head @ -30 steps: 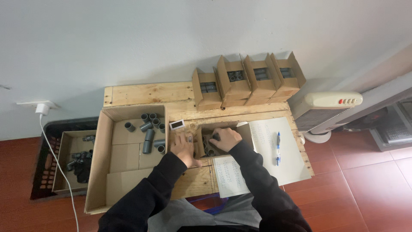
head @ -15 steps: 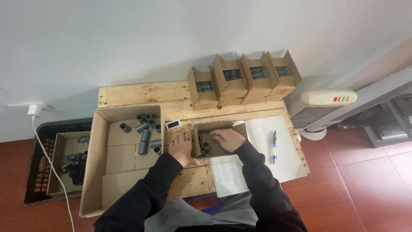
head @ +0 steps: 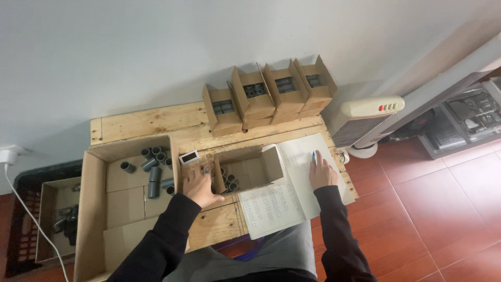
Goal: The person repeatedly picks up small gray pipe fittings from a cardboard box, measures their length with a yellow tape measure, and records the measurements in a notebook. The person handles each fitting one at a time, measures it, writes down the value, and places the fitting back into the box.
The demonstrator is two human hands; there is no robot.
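I saw the wooden bench [head: 141, 122] carrying a large flat carton [head: 94, 209] of grey pipe fittings [head: 152, 169] on the left. At its middle sat a small open cardboard box [head: 250, 168] with a few fittings inside. My left hand [head: 201, 184] lay spread against that box's left flap. My right hand [head: 322, 173] rested flat, fingers together, on the printed sheets [head: 282, 201], touching a blue pen [head: 314, 155].

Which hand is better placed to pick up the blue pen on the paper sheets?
Right. The right hand already lies on the paper sheets with its fingers at the blue pen. The left hand is across at the small open box, touching its flap.
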